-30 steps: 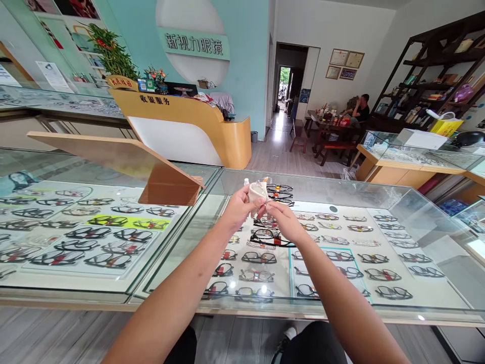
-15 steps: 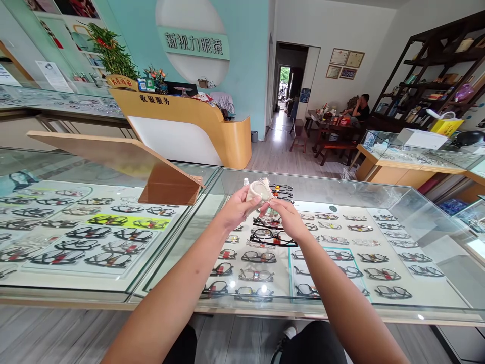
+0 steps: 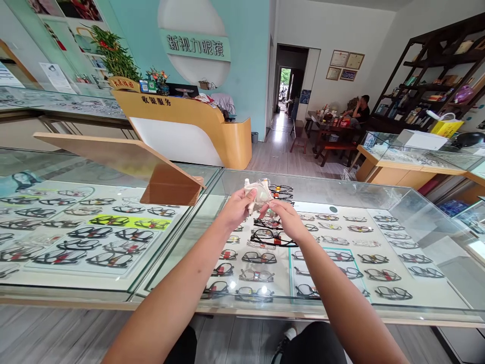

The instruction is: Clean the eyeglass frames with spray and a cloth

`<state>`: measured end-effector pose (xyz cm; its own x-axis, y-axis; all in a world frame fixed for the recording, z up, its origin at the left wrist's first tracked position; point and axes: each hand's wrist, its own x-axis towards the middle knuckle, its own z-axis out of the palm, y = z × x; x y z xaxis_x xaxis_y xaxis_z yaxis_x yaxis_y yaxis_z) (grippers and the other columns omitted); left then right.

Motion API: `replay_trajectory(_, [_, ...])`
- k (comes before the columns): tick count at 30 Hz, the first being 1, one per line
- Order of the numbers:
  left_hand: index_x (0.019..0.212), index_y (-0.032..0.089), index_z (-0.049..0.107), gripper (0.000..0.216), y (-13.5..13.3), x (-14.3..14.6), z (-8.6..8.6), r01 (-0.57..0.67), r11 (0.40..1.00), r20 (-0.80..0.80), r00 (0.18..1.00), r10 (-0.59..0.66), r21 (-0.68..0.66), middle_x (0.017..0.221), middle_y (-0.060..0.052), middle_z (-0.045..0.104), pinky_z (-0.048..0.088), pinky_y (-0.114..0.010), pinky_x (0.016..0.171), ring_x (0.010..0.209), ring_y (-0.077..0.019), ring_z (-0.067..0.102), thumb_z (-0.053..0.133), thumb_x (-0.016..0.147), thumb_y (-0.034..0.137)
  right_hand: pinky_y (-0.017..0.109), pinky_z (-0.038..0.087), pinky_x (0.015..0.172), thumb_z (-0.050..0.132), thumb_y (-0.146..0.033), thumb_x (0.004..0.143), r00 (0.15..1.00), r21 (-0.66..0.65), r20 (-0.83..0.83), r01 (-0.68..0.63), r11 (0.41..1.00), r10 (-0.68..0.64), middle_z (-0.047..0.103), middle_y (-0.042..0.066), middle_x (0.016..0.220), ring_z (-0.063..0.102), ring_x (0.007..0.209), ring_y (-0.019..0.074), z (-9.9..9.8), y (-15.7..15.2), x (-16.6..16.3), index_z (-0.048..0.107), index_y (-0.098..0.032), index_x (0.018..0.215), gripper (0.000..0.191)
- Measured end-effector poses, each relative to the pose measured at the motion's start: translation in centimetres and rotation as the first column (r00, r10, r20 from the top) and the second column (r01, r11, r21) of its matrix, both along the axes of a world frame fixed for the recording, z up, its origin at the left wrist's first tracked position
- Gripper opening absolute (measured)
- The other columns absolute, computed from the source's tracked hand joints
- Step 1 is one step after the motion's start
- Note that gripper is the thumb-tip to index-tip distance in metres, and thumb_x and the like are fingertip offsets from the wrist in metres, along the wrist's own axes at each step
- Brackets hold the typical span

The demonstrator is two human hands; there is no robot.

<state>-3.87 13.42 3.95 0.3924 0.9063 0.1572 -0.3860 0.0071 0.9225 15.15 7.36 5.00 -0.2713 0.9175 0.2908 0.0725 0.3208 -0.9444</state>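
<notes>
Above the glass counter, my left hand point(image 3: 235, 208) is closed around a cream cloth point(image 3: 250, 189), thumb pressed on top. The cloth is folded over a pair of glasses point(image 3: 266, 188) with a thin, pale frame, most of which it hides. My right hand point(image 3: 288, 217) pinches the near right side of these glasses; the exact grip is hard to see. Below the hands lie black-framed glasses point(image 3: 271, 236), and other dark frames point(image 3: 281, 189) are stacked just beyond. A small white bottle top point(image 3: 246, 181) shows behind the left fingers.
Rows of glasses point(image 3: 259, 258) lie in the glass display case point(image 3: 413, 202). On the left case stands a tilted wood-backed mirror or board point(image 3: 113, 151). Farther off are a curved cash desk point(image 3: 235, 139) and a seated person point(image 3: 361, 111) at a dark table.
My left thumb and the cloth have shifted over the lens, covering the round lens that showed earlier. The right hand stays nearly in place. The view has moved slightly.
</notes>
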Motion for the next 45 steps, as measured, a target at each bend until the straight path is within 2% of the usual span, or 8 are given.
replay_trajectory(5, [0.115,0.015,0.072,0.063,-0.8,0.5,0.3,0.034,0.999,0.032,0.999,-0.035,0.027,0.083,-0.001,0.074,0.05,-0.026,0.061,0.064,-0.0116,0.063,0.106,0.07,0.042,0.036,0.049,0.091,0.052,-0.046,0.103,1.0,-0.017,0.009,-0.021,1.0,0.021,0.078,0.005,0.095,0.063,0.092,0.0227,-0.2,0.0,-0.2,0.076,-0.023,0.088,0.037])
replay_trajectory(9, [0.094,0.017,0.066,0.056,-1.0,1.0,0.2,-0.066,0.997,0.066,0.996,0.064,0.031,0.072,0.002,0.069,0.045,-0.025,0.05,0.052,-0.0101,0.057,0.102,0.074,0.055,0.038,0.049,0.095,0.053,-0.046,0.104,0.998,0.021,0.047,-0.039,0.999,0.038,0.076,0.004,0.095,0.065,0.094,0.0232,-1.1,0.0,-0.9,0.075,-0.024,0.089,0.035])
replay_trajectory(13, [0.084,0.018,0.065,0.058,-0.6,1.1,0.1,-0.028,1.0,0.065,0.998,0.027,0.01,0.063,0.002,0.064,0.045,-0.028,0.045,0.046,-0.0123,0.055,0.091,0.081,0.069,0.038,0.048,0.096,0.053,-0.049,0.105,0.998,0.023,0.047,-0.033,0.999,0.032,0.077,0.004,0.097,0.066,0.097,0.0236,-1.5,0.3,-1.0,0.076,-0.024,0.092,0.037])
replay_trajectory(19, [0.101,0.013,0.076,0.054,0.0,0.8,-0.3,0.005,0.995,0.12,0.993,0.007,-0.102,0.075,-0.005,0.074,0.055,-0.029,0.058,0.062,-0.0165,0.067,0.09,0.087,0.062,0.04,0.049,0.103,0.054,-0.052,0.103,0.997,0.006,-0.071,-0.015,1.0,0.016,0.078,0.005,0.091,0.068,0.101,0.0262,-0.7,0.6,-0.3,0.078,-0.024,0.085,0.041])
replay_trajectory(25, [0.118,0.011,0.079,0.036,0.6,0.2,-0.2,-0.082,0.977,0.141,0.984,0.112,-0.199,0.108,-0.014,0.085,0.064,-0.032,0.087,0.092,-0.0209,0.08,0.085,0.098,0.04,0.042,0.046,0.112,0.055,-0.048,0.105,0.972,0.03,-0.229,0.067,0.997,-0.058,0.081,0.006,0.103,0.069,0.111,0.028,-0.3,0.8,0.7,0.082,-0.025,0.095,0.038])
replay_trajectory(29, [0.112,0.011,0.081,0.041,0.3,0.3,-0.5,0.047,0.979,0.048,0.998,-0.038,-0.199,0.099,-0.013,0.084,0.063,-0.03,0.08,0.088,-0.0218,0.078,0.089,0.093,0.047,0.041,0.046,0.112,0.06,-0.051,0.103,0.935,0.055,-0.293,0.224,0.973,-0.199,0.075,0.007,0.115,0.064,0.117,0.0281,-1.2,1.7,1.6,0.084,-0.027,0.098,0.035])
replay_trajectory(34, [0.105,0.014,0.083,0.056,-0.9,1.1,-1.0,0.195,0.964,-0.023,0.979,-0.202,-0.181,0.09,-0.009,0.081,0.059,-0.026,0.075,0.08,-0.018,0.074,0.096,0.079,0.062,0.04,0.046,0.116,0.063,-0.055,0.102,0.94,0.058,-0.274,0.226,0.972,-0.202,0.065,0.008,0.126,0.06,0.131,0.0294,-1.8,2.2,1.6,0.085,-0.026,0.102,0.036])
replay_trajectory(45, [0.087,0.014,0.078,0.056,-1.4,2.0,-1.4,0.175,0.977,-0.099,0.977,-0.188,-0.121,0.073,-0.004,0.068,0.047,-0.024,0.062,0.066,-0.0138,0.06,0.093,0.081,0.067,0.036,0.052,0.095,0.06,-0.064,0.103,0.972,-0.015,-0.178,0.151,0.988,-0.152,0.07,0.007,0.123,0.063,0.109,0.0261,-1.6,1.4,0.9,0.083,-0.027,0.116,0.046])
